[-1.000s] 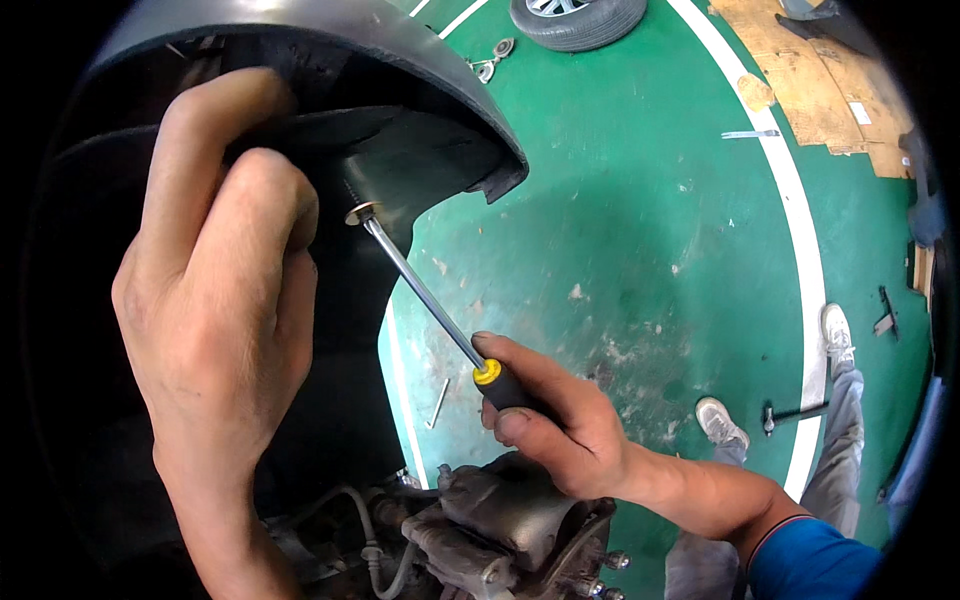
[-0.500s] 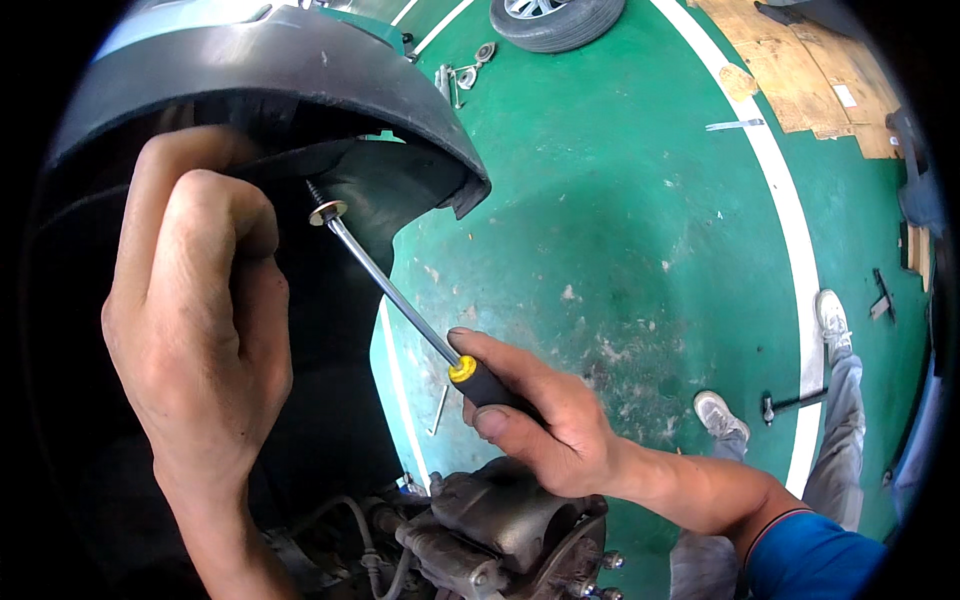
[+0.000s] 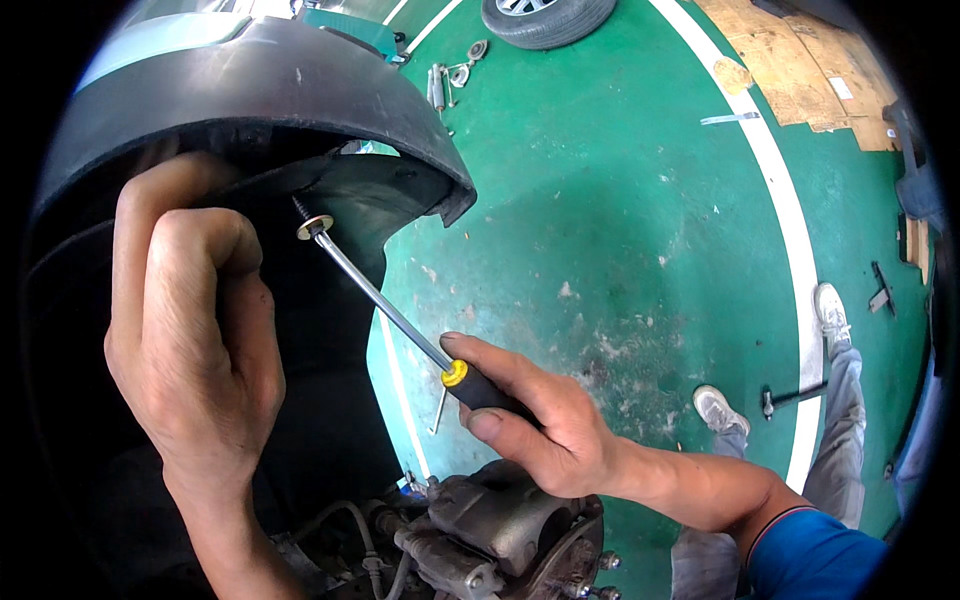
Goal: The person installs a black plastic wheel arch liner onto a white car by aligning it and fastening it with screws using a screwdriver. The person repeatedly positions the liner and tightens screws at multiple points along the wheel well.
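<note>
My right hand (image 3: pixel 555 425) is closed around the black and yellow handle of a screwdriver (image 3: pixel 382 303). Its shaft slants up and left to a dark screw with a wide washer (image 3: pixel 314 228), seated on the tip. The screw points up toward the black wheel arch liner (image 3: pixel 355 205); whether its point touches the liner I cannot tell. With bent fingers, my left hand (image 3: pixel 200 350) grips the liner's edge under the dark fender (image 3: pixel 300 85). The ends of those fingers are hidden inside the arch.
Below the hands sits a brake caliper (image 3: pixel 490 520) with a hose beside it. On the green floor lie a wheel (image 3: pixel 550 25), small parts (image 3: pixel 438 88), a hammer-like tool (image 3: pixel 795 397) and cardboard (image 3: pixel 790 65). My shoes (image 3: pixel 720 408) show at the right.
The fender and liner have shifted slightly left and down in the picture. Both hands, screwdriver and screw keep nearly the same arrangement, with the screw slightly lower and further left.
</note>
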Motion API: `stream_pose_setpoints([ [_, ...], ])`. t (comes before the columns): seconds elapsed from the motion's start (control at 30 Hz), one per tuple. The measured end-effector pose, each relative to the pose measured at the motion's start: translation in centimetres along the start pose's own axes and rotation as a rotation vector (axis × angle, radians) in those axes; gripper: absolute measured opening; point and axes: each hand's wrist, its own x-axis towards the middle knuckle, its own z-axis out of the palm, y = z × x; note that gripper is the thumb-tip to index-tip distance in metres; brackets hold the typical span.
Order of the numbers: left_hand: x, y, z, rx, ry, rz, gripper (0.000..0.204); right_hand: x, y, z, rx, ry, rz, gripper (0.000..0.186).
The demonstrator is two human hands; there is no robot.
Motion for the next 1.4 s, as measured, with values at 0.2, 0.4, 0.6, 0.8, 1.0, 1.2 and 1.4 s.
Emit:
stream_pose_setpoints([
  [0.2, -0.6, 0.4, -0.2, 0.209, 0.048, -0.002, 0.025, -0.2, 0.3, 0.2, -0.014, 0.003, -0.014, 0.053],
  [0.4, -0.1, 0.6, -0.2, 0.155, 0.149, 0.074, 0.031, -0.2, -0.6, 0.0, 0.050, -0.014, 0.052, 0.051],
  [0.6, 0.6, -0.2, -0.7, -0.021, 0.092, -0.022, 0.030, 1.1, 0.1, 0.3, 0.053, 0.036, -0.081, 0.051],
  [0.8, 0.8, -0.4, -0.9, -0.043, 0.070, -0.102, 0.028, 1.2, 0.2, 0.6, 0.074, 0.026, -0.061, 0.054],
  [1.0, 0.6, -0.5, -1.2, -0.128, 0.052, -0.169, 0.026, 1.4, 0.1, 0.9, 0.080, 0.011, -0.050, 0.056],
  [1.2, 0.5, -0.4, -1.1, -0.111, 0.059, -0.172, 0.026, 1.3, 0.4, 1.0, 0.094, 0.007, -0.032, 0.058],
  [1.4, 0.6, -0.5, -1.1, -0.156, 0.060, -0.161, 0.023, 1.4, 0.5, 1.1, 0.059, 0.027, -0.064, 0.053],
])
